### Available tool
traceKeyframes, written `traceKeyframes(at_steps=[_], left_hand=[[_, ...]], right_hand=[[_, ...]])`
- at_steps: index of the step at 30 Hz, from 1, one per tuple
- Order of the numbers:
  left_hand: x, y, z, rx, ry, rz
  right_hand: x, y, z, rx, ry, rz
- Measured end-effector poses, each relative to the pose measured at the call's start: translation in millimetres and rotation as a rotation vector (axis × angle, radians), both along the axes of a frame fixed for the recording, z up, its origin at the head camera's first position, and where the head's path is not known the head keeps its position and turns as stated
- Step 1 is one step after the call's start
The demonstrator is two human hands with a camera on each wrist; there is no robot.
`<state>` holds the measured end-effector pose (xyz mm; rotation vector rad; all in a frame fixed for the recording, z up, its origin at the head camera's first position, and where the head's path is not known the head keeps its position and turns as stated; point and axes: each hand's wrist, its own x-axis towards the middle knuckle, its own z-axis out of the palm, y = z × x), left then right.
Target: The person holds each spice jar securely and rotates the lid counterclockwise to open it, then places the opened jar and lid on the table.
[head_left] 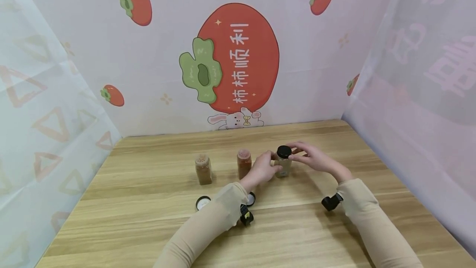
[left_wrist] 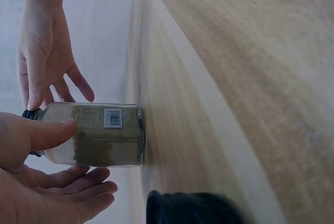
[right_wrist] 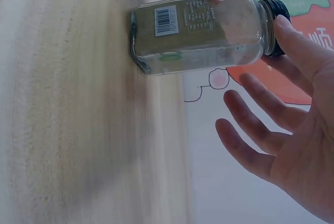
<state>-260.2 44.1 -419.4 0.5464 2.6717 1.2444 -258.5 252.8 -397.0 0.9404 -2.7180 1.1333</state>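
Observation:
A square glass spice jar with greenish-brown powder and a black screw cap stands upright on the table. My left hand grips the jar's body from the left, thumb along the glass near the barcode label in the left wrist view. From the right, my right hand pinches the cap between thumb and forefinger. Its other fingers spread free of the glass, as the right wrist view shows. In that view the jar appears lying sideways because the camera is turned.
Left of my hands stand two more spice jars with perforated shaker tops: a brown one and a reddish one, partly behind my left hand. Two black-rimmed caps, one and another, lie on the wooden table near my left forearm.

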Motion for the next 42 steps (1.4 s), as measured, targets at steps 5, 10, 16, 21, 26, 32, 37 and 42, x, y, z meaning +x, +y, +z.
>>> traceKeyframes(at_steps=[5,10,16,21,26,32,37,42], left_hand=[[-0.8,0.1,-0.1,-0.002,0.004,0.004],[-0.2,0.1,0.3,-0.010,0.003,0.003],[0.9,0.0,0.2,-0.015,0.009,-0.002],[1.6,0.0,1.1,-0.016,0.020,-0.001],[3.0,-0.4,2.5,-0.011,0.016,-0.002],[3.2,-0.3,2.9,-0.006,-0.002,0.000],[2.0,0.2,1.6,-0.004,0.001,0.003],[2.5,0.2,1.5,-0.009,0.000,0.003]], right_hand=[[-3.0,2.1,-1.4,0.005,-0.014,0.015],[-0.9,3.8,0.7,0.029,-0.088,0.007],[-0.5,4.5,0.4,0.025,-0.103,0.022],[0.7,3.9,0.0,0.002,-0.108,0.014],[3.7,5.3,-1.4,-0.048,-0.102,0.016],[6.3,-0.5,-6.6,-0.089,-0.058,-0.070],[7.7,-8.6,-10.2,-0.079,-0.047,-0.149],[10.4,-14.9,-10.6,-0.076,-0.025,-0.204]])
